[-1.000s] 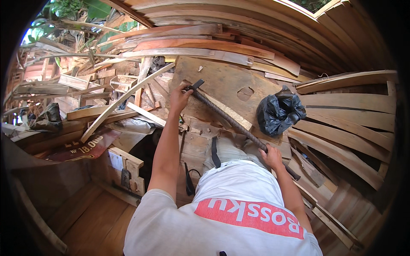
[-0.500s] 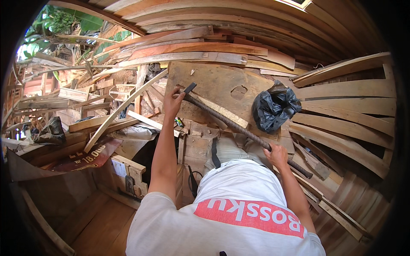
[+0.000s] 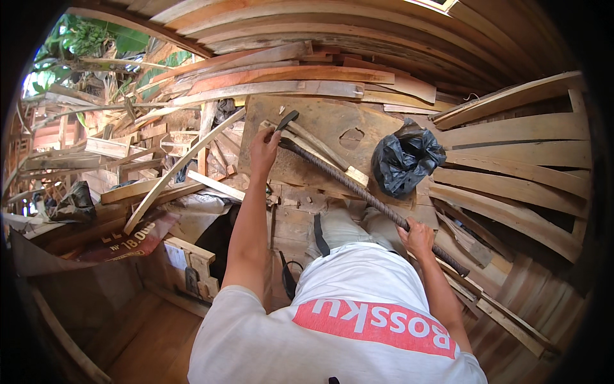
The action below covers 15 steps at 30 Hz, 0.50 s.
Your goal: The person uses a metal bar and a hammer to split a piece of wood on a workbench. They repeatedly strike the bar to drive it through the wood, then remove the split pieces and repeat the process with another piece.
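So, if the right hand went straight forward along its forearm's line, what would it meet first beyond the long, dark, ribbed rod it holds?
Beyond the rod, the right hand would probably meet the crumpled black plastic bag first, though depth is unclear: it might pass above it.

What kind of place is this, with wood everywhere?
Maybe a woodworking spot or building site: there are stacked planks, wooden slats with gaps, and lots of scrap wood lying about.

This looks like a rough timber workshop: planks (image 3: pixel 288 75) stacked at top centre, scrap wood (image 3: pixel 118 147) heaped at left.
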### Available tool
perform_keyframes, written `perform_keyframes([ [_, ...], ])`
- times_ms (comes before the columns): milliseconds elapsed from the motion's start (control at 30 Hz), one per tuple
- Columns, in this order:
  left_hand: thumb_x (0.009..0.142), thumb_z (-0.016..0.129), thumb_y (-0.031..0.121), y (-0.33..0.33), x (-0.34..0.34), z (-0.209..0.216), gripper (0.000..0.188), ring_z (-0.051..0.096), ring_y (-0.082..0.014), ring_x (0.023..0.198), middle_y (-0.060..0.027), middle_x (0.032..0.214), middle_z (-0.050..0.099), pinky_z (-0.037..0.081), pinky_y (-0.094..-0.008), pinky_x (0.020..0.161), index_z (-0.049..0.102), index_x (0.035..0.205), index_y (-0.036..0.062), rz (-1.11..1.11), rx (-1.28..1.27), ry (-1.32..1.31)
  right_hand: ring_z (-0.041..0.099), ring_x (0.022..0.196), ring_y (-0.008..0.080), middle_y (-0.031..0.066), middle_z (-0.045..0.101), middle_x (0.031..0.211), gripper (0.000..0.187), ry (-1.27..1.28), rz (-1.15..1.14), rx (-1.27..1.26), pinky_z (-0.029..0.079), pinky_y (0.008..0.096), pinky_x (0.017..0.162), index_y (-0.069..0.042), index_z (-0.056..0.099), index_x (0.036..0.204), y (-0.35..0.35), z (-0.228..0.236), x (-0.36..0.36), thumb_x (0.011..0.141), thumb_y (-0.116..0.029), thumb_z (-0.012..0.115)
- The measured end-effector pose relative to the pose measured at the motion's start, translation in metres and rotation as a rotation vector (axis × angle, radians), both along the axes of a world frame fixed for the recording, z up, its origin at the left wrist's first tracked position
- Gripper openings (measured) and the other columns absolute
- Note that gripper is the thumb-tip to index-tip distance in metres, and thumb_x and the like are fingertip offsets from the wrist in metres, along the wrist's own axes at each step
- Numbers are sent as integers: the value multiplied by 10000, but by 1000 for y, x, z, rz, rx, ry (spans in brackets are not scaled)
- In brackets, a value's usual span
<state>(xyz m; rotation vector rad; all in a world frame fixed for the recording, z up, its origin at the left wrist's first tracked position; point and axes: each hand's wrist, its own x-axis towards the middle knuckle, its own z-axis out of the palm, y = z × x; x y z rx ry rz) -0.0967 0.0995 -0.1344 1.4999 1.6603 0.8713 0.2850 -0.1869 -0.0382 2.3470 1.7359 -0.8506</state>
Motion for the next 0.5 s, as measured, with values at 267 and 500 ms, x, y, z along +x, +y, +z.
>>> perform_keyframes([
  [267, 837, 613, 91, -11, 4, 3, 158, 631, -290, 782, -150, 865, 661, 482, -361, 704, 661, 955, -2, -25, 93, 207, 640, 693, 370, 187, 647, 722, 290, 23, 6, -84, 496, 479, 639, -88, 617, 863, -8, 1, -3, 764, -354, 677],
  [500, 806, 556, 2, 25, 108, 25, 109, 572, -368, 865, -176, 857, 600, 453, -427, 754, 600, 905, 11, -505, 377, 182, 635, 680, 373, 180, 638, 690, 282, 35, -18, -98, 491, 487, 631, -93, 618, 827, -22, -2, -2, 762, -363, 671],
])
